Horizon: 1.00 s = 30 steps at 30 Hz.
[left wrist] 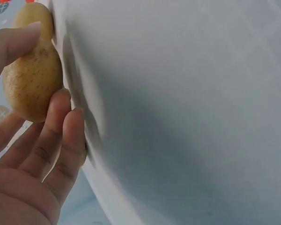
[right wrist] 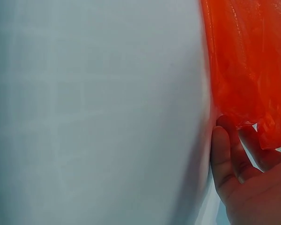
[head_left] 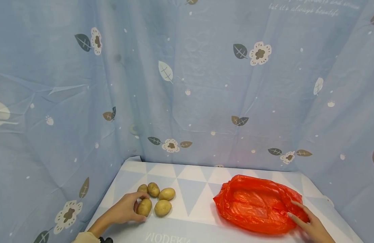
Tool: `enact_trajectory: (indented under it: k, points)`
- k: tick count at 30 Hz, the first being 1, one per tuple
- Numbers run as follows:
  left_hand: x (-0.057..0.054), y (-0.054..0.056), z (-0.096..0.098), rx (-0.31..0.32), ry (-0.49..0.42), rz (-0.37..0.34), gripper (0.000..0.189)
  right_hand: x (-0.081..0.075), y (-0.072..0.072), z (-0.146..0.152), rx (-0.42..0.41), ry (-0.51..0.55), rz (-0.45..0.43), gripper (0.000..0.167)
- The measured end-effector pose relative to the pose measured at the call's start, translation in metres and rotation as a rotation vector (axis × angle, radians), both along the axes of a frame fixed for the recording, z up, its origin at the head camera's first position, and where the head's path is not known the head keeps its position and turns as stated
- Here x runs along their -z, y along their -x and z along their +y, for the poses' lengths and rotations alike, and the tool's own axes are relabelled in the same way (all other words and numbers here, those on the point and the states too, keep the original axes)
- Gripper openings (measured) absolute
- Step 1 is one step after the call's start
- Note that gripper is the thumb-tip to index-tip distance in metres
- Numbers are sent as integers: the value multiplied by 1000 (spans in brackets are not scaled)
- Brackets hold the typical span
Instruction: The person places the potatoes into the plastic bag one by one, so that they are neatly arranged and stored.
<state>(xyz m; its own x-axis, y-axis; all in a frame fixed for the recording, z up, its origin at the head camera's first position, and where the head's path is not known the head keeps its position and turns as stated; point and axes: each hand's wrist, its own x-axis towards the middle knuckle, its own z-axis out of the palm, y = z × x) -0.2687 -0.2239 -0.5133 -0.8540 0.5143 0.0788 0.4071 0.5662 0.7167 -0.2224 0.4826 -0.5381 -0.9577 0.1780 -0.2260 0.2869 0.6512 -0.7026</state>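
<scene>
My left hand (head_left: 125, 210) curls its thumb and fingers around a yellow-brown potato (head_left: 144, 207), the nearest on the left of a small group. In the left wrist view that potato (left wrist: 33, 82) sits between thumb and fingertips, close to the table surface. Several other potatoes (head_left: 163, 208) lie just beside and behind it. On the right side of the table spreads a red plastic bag (head_left: 250, 204), its mouth wide and facing up. My right hand (head_left: 311, 224) touches the bag's right edge with fairly straight, spread fingers; the right wrist view shows fingertips against the red plastic (right wrist: 246, 70).
A white and light blue triangle-patterned cloth (head_left: 191, 195) covers the table, with printed lettering near the front. Blue floral curtains (head_left: 205, 84) hang behind the table and at both sides. Patterned tabletop lies between the potatoes and the bag.
</scene>
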Motion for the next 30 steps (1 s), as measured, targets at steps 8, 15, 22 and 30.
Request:
enact_trajectory:
  k: [8,15,22,30]
  points:
    - [-8,2,9,-58,-31,66,65,-11,-2,-2,1,15,5,103]
    - [-15,2,21,-100,-78,70,68,-12,-2,-2,17,45,0,103]
    - [-17,5,35,-107,-90,105,64,-11,-4,0,9,-1,27,99]
    - [-20,10,48,-113,-119,88,65,-23,-1,8,-33,28,17,97]
